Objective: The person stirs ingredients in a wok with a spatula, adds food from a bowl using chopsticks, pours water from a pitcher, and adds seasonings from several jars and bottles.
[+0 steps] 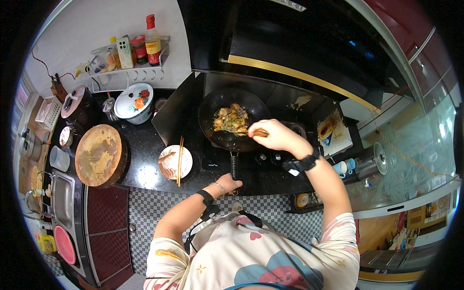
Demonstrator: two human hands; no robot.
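Observation:
A black wok [235,142] sits on the stove, holding browned chunks of food [232,117] with green bits. My left hand [228,183] grips the lower end of the wok's black handle [234,166]. Over the wok's right side, my right hand [266,133] is closed around the wooden handle of a spatula [260,134], whose front end is down in the food. To the left of the wok stands a white bowl [168,172] with reddish residue inside. A pair of wooden chopsticks [179,161] lies across that bowl.
A round wooden chopping board [98,156], a lidded enamel pot [134,103] and a steel sink [63,203] are at left. A folded dark splash guard [177,108] stands beside the wok. Above hangs a range hood [304,78]. Blue cups [340,168] stand at right.

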